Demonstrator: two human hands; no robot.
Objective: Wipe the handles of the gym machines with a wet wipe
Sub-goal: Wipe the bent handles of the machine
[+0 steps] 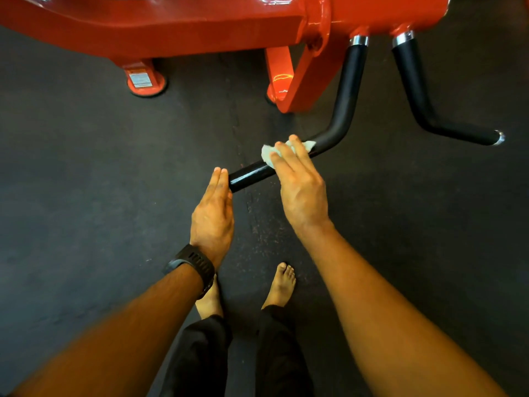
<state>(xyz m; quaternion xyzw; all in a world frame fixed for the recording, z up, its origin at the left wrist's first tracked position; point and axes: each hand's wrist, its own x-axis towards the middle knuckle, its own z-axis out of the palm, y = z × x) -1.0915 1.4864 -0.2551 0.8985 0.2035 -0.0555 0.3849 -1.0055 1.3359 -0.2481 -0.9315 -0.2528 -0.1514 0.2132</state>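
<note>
**Beneath the red frame (171, 27): one wet wipe (267, 153), two handles**

Counted two black handles, the near handle (347, 90) and the far handle (412, 81), both hung off that one frame. Counted one wipe, two hands, two bare feet (282, 285), one black watch (190, 263) at the left wrist. Stood on dark, speckled rubber floor (86, 167). Traced the near handle's long axis from its free end at lower left, up and right to a bend, then up to the frame. Found the wipe midway along that lower leg, pressed under the flat, straight fingers of the right hand (303, 190). Spotted the left hand (213, 216) open too, fingers straight and together, tips touching the free end.
</note>
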